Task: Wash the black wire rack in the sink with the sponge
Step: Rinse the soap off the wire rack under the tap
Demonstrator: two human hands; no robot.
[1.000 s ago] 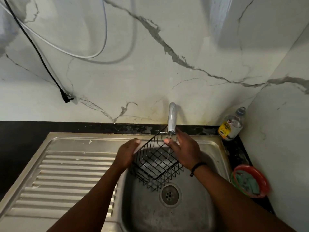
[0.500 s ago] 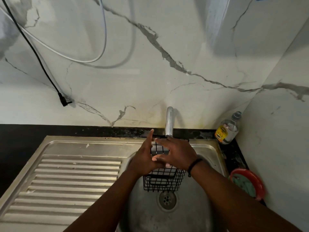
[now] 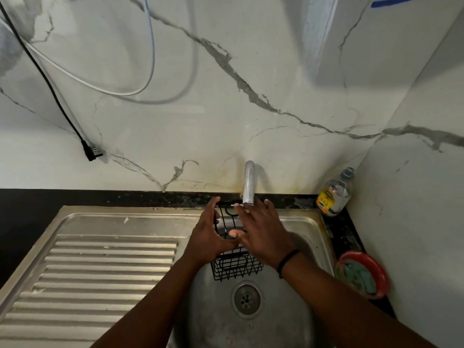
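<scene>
My left hand [image 3: 209, 238] has its fingers [image 3: 213, 209] curled round the left side of the black wire rack [image 3: 234, 262], thumb hooked under toward the middle, so that hand is grasping it. My right hand [image 3: 263, 234] lies flat against the rack's right face, fingers [image 3: 244, 210] straight and spread, pressing rather than clenched; the fingertips reach up just under the tap [image 3: 248, 183].

A second ago the rack was tipped open toward me, held by its rim over the drain. Now it stands more upright, its top edge right below the tap's spout and its lower end hanging above the drain [image 3: 246, 298] in the sink [image 3: 311, 229], toward the sink's back edge. I read that as a turn to bring another face under the spout for rinsing. I cannot tell whether water is running.

No sponge is in either hand. Something green lies in the red bowl [image 3: 376, 266] on the dark surface [image 3: 350, 237] at the sink's right edge; it may be the sponge, but I cannot say. So the scrubbing proper looks not yet done. A bottle [image 3: 335, 194] stands in the back right corner.
</scene>
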